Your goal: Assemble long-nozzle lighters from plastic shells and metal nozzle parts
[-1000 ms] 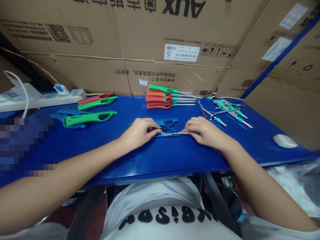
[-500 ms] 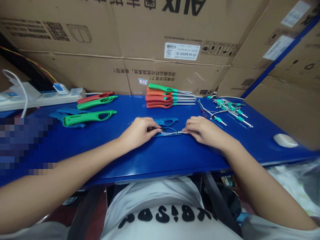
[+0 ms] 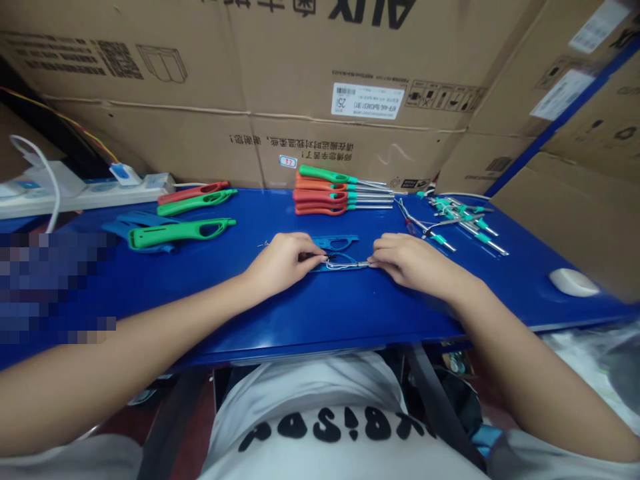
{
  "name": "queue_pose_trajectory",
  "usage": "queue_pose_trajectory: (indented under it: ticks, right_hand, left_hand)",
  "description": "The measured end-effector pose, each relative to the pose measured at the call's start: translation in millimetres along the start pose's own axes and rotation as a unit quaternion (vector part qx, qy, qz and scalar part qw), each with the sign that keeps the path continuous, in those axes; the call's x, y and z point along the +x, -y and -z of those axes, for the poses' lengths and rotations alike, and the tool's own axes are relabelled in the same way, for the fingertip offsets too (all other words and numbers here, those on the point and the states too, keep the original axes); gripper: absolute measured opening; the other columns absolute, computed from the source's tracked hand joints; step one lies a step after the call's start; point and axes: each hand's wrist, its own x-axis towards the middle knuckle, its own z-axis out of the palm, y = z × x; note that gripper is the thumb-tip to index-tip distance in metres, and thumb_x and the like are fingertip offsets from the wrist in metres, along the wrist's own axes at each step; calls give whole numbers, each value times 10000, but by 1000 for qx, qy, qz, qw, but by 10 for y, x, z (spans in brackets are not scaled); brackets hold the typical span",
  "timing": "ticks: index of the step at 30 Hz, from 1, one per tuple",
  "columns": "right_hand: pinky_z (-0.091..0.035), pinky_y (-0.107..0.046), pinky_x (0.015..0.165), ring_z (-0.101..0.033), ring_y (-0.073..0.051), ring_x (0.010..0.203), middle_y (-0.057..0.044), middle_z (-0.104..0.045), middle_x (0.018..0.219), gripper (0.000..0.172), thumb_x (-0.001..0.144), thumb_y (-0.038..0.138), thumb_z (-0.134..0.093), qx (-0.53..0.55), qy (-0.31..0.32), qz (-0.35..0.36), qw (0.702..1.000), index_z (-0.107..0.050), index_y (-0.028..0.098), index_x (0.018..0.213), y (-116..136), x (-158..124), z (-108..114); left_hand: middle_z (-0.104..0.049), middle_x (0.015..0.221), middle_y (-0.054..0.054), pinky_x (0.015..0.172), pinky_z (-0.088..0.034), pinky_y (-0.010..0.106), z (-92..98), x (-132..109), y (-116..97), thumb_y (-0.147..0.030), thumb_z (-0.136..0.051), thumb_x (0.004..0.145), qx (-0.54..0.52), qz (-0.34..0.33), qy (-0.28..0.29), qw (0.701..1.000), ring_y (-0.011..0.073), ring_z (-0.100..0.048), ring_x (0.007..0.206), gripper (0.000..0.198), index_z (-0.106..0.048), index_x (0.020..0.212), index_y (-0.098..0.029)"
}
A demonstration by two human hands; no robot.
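My left hand [image 3: 287, 262] is closed in a pinch at the left end of some thin white wires [image 3: 343, 266]; a small dark part shows at its fingertips. My right hand [image 3: 400, 257] pinches a thin metal rod [image 3: 364, 264] where the wires end on the right. Beneath the wires, between the hands, lies a blue plastic handle shell [image 3: 345, 256], partly covered by my left hand. Another blue shell [image 3: 340, 241] rests just behind it. A thin wire end [image 3: 263, 244] sticks out left of my left hand.
Behind stand stacked red and green lighters [image 3: 320, 198]. Green-collared metal rods [image 3: 465, 220] lie back right, a white mouse-shaped object [image 3: 573, 282] at far right. Green shells [image 3: 183, 233] lie at left, near a power strip [image 3: 150, 183]. Cardboard [image 3: 190, 147] walls the back.
The whole view has shifted slightly. Both hands keep their pinches on the wires and the rod, with barely any movement relative to the blue shells.
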Motion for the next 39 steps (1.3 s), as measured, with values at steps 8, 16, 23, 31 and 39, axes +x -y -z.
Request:
queue_pose_trajectory:
  ticks: [8, 16, 23, 31, 39]
  right_hand:
    - [-395, -322, 730, -534, -209, 782, -71, -639, 785, 263, 973, 121, -508, -14, -12, -4, 1000, -706, 174, 809, 23, -23, -13]
    - [-412, -323, 737, -550, -211, 787, -71, -641, 796, 269, 985, 143, -504, -26, -7, -10, 1000, -700, 173, 804, 20, -29, -24]
    - [-441, -326, 747, -605, -212, 803, -75, -664, 842, 257, 996, 177, -499, -19, 0, -29, 999, -714, 178, 856, 43, -41, -16]
    - [-512, -297, 747, -668, -191, 878, -94, -691, 1102, 266, 970, 256, -565, 167, 13, -57, 984, -690, 199, 1198, 71, 4, 63]
    - [-470, -284, 730, -611, -162, 833, -65, -633, 1111, 148, 965, 294, -615, 146, 3, -56, 988, -660, 205, 1076, 205, 146, -109]
  left_hand:
    - [-735, 1006, 77, 776, -530, 307, 15, -47, -79, -222, -537, 983, 108, -19, 46, 993, 210, -698, 896, 252, -784, 1016, -183]
    - [-695, 1062, 97, 614, -452, 291, 79, -114, -237, -192, -466, 1003, 294, -33, 103, 950, 228, -657, 864, 299, -752, 1088, -195]
    - [-665, 1050, 142, 835, -504, 397, 211, -113, -159, -314, -478, 1019, 268, -106, 128, 949, 277, -610, 959, 343, -741, 1170, -153]
    - [-647, 1087, 103, 881, -530, 315, 207, -75, 49, -346, -571, 992, 135, -123, 137, 974, 222, -648, 980, 363, -689, 1285, -166]
    - [-672, 1061, 99, 769, -544, 313, 127, -137, -145, -290, -473, 1040, 281, -123, 146, 941, 229, -661, 928, 299, -716, 1132, -143]
